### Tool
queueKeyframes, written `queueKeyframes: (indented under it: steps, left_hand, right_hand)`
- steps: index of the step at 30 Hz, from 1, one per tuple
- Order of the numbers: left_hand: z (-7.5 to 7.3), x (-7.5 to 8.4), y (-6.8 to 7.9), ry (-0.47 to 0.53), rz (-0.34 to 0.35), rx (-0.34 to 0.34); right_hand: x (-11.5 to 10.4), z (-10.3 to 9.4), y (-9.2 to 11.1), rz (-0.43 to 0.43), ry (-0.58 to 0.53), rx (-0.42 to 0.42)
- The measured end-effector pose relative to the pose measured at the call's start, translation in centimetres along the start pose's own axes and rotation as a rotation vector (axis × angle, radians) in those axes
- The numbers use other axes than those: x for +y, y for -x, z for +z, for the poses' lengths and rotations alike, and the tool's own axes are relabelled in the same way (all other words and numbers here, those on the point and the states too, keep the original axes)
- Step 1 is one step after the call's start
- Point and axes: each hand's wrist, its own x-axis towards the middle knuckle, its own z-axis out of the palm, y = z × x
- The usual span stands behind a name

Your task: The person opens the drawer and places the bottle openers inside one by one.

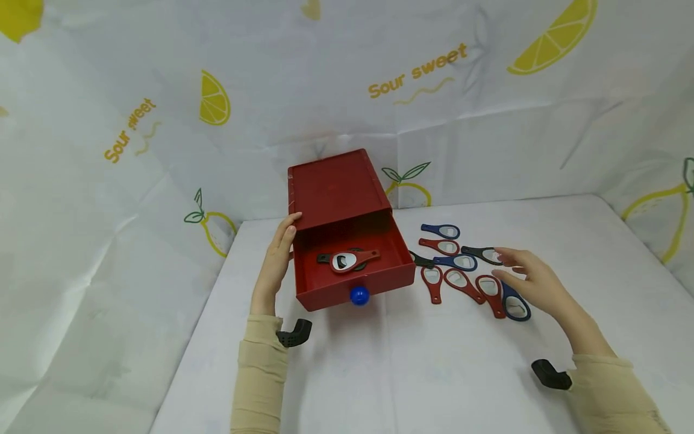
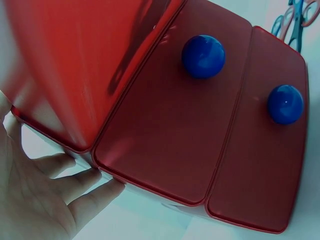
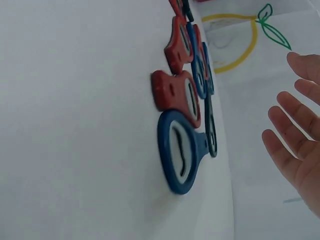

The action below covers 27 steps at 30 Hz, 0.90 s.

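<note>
My left hand [image 1: 275,262] lies along the left side of a red drawer box [image 1: 338,187], its fingers stretched against the wall. The box's top drawer [image 1: 314,280] is pulled out and holds a red bottle opener [image 1: 352,260] lying across a black one [image 1: 323,258]. My right hand [image 1: 528,280] hovers with spread fingers over the right end of a group of bottle openers and holds nothing. Nearest to it are a black bottle opener [image 1: 477,253], a blue one [image 3: 167,150] and a red one [image 3: 162,92].
More red and blue bottle openers, including a blue one [image 1: 440,230] at the back, lie on the white table [image 1: 461,374] right of the drawer. Two lower drawers with blue knobs [image 2: 202,56] are closed. A lemon-print cloth [image 1: 325,90] hangs behind the box.
</note>
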Motion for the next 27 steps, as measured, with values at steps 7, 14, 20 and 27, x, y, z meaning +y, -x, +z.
queueKeyframes:
  steps: [7, 14, 20, 27]
  left_hand:
    - [0.1, 0.2, -0.1, -0.002, 0.004, 0.003]
    - [0.0, 0.1, -0.1, 0.002, 0.013, 0.006]
    - [0.0, -0.1, -0.1, 0.003, 0.009, 0.003]
    - [0.1, -0.2, 0.0, 0.008, 0.008, -0.001]
  right_hand:
    - [1.7, 0.0, 1.5, 0.062, 0.047, -0.087]
    - [2.7, 0.3, 2.2, 0.128, 0.114, -0.215]
    - [3.1, 0.9, 3.1, 0.119, 0.149, -0.214]
    - [3.4, 1.3, 4.0, 0.117, 0.22, -0.236]
